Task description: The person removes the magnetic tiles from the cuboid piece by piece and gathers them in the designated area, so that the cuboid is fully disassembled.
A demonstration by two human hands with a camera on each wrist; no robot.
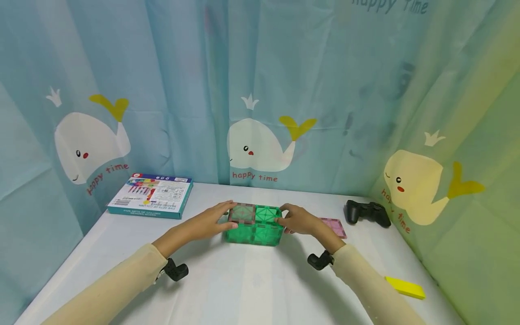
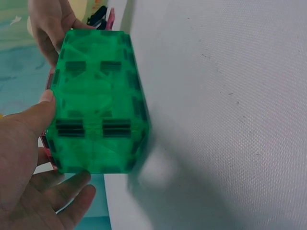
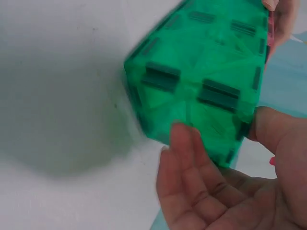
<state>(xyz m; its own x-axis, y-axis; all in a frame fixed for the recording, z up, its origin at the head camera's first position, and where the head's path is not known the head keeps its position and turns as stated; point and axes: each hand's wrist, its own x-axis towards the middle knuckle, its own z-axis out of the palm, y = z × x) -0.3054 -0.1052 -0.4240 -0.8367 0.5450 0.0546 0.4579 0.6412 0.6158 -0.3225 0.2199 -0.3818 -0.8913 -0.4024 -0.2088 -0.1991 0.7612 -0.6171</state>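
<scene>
A box built of translucent green magnetic tiles (image 1: 255, 225) stands on the white table (image 1: 252, 289), with a pink tile forming the left half of its top. My left hand (image 1: 219, 217) grips its left end, fingers over the top and thumb on the near side. My right hand (image 1: 289, 219) grips the right end the same way. In the left wrist view the thumb of the left hand (image 2: 29, 158) presses the green box (image 2: 96, 110), and the right hand (image 2: 48, 24) shows beyond it. In the right wrist view the right hand (image 3: 230, 191) touches the box (image 3: 206, 81) with its thumb.
A flat printed carton (image 1: 151, 195) lies at the back left. A loose pink tile (image 1: 335, 227) and a black game controller (image 1: 367, 212) lie to the right of the box, a yellow block (image 1: 405, 287) near the front right. Whale-print curtains close in the table.
</scene>
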